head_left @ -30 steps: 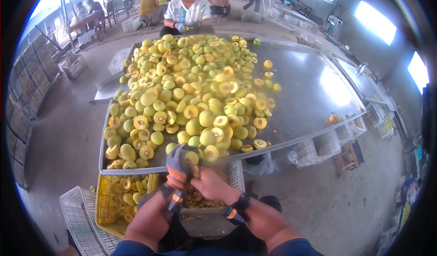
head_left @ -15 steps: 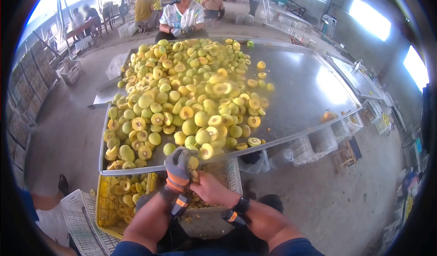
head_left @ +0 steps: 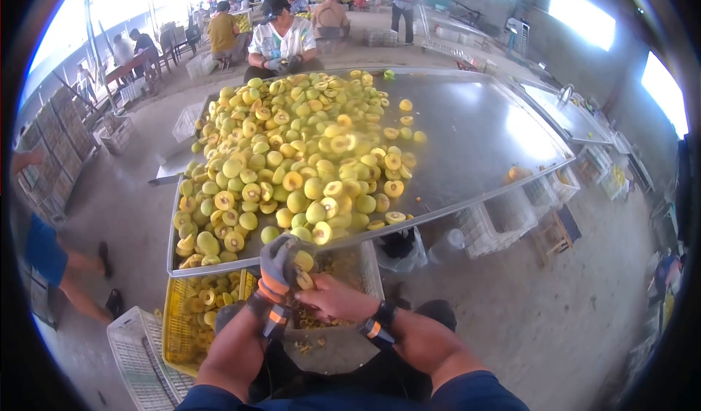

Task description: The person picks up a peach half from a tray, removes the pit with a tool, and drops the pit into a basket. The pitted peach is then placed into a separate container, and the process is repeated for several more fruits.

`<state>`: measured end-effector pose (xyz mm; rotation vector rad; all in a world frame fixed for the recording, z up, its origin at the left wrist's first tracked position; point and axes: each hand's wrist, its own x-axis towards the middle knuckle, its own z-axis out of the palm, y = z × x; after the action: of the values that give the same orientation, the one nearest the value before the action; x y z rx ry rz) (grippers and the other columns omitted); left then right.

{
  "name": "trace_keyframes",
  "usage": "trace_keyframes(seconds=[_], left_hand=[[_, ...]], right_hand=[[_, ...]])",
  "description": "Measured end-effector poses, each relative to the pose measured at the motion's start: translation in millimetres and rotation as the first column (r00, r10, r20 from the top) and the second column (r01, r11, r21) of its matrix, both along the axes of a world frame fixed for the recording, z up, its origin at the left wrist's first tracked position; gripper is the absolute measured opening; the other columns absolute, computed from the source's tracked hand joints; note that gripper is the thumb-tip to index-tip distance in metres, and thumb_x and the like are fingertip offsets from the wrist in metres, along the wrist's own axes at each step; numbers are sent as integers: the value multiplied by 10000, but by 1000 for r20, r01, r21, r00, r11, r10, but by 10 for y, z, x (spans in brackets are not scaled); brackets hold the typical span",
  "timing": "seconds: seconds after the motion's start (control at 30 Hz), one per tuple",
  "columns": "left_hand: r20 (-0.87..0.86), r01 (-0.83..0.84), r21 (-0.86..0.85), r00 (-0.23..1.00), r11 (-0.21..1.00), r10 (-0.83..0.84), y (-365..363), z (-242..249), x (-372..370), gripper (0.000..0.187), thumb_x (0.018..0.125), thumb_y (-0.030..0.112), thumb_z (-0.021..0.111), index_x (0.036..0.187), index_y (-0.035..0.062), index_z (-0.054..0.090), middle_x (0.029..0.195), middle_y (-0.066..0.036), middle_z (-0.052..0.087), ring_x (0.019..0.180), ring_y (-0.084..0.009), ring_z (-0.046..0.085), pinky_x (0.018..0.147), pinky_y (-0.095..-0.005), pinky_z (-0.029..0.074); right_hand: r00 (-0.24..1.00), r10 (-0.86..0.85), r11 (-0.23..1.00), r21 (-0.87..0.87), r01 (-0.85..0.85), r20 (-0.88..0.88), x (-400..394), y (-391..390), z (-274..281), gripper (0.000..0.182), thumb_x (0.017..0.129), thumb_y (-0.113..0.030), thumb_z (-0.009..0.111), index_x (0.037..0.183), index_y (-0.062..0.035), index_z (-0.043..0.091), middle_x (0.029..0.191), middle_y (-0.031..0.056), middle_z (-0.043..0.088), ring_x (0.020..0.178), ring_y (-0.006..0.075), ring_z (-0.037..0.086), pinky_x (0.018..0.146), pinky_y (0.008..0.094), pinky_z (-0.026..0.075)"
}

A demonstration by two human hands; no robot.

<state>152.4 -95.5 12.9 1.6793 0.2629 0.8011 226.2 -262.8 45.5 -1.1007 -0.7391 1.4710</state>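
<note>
- Someone in blue shorts (head_left: 45,249), well off to the left of the hands, has walked further forward since the earlier frame and shows more fully on my feed
- I see the gloved left hand (head_left: 277,266) clasping a yellow fruit (head_left: 304,260) at the near edge of the metal table (head_left: 475,133)
- Just below that fruit, between the two hands, I make out a cut half (head_left: 304,280); the bare right hand (head_left: 342,300) is curled beside it, and I cannot tell whether it grips the piece
- Ahead of the hands I have the heap of fruit (head_left: 285,144), whole and halved, lying on the table
- Under the hands, a white crate (head_left: 372,271) holds scraps; to their left, a yellow crate (head_left: 172,331) holds fruit pieces
- Beyond the heap, I see a co-worker (head_left: 281,41) facing the hands
</note>
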Motion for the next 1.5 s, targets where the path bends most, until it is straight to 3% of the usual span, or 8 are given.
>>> trace_keyframes(seconds=[0.47,0.6,0.73,0.9,1.07,1.13,1.27,1.5], left_hand=[[-14,341,-253,935,905,-355,-252,365,-174,323,1015,218,593,930,-69,714,860,-139,716,778,-240,716,741,-356,586],[-187,103,72,978,992,-88,-76,34,-276,278,960,110,686,1187,-42,635,1044,-143,737,947,-254,722,886,-375,582],[42,-201,547,976,812,213,2,-8,-224,445,880,62,723,1306,-21,624,1119,-190,758,1030,-383,727,947,-444,572],[-84,-105,227,988,968,127,99,25,-463,345,951,49,688,1286,-13,632,1098,-158,771,944,-305,761,851,-379,607],[-73,-226,841,852,491,519,622,27,-1315,307,959,75,659,1257,10,697,1233,-192,742,1065,-323,728,941,-418,593],[-365,-583,-129,780,802,508,1069,-224,-1590,198,947,121,721,1116,32,776,1175,-176,750,990,-291,728,852,-386,593],[-243,-428,794,429,433,870,943,-84,-1514,279,916,171,792,1168,51,783,1139,-133,769,1065,-292,716,970,-373,556],[-284,-15,771,887,637,363,462,-103,269,514,835,166,834,1326,72,713,1216,-169,721,1121,-343,696,1015,-417,539]], right_hand=[[947,53,970,208,-124,318,-14,-287,-40,157,1070,-196,591,1119,-48,608,754,-9,578,625,119,579,550,309,454],[192,-515,675,533,-511,836,214,-64,-869,167,1047,-186,592,1089,-27,621,815,23,622,698,149,629,607,367,504],[930,111,993,-81,-88,349,131,-331,-122,223,989,-211,644,1003,11,642,879,134,700,761,240,659,704,422,526],[654,214,970,-238,-54,725,330,-187,-1046,352,939,-277,662,1055,55,677,894,228,720,825,344,717,750,447,554],[641,210,972,-227,-58,738,302,-302,-803,404,927,-300,665,1098,66,668,1042,296,732,1013,448,711,881,480,548],[603,205,974,-222,-47,771,307,-313,-707,401,924,-293,663,1110,62,667,1058,303,728,1038,465,700,900,496,545],[588,136,989,-145,-32,798,318,-277,-601,386,914,-271,653,1114,58,668,1076,319,717,1064,486,681,925,518,541],[592,97,990,-138,23,800,443,-127,-685,378,920,-255,686,1104,73,651,1036,300,727,1027,480,698,896,508,543]])
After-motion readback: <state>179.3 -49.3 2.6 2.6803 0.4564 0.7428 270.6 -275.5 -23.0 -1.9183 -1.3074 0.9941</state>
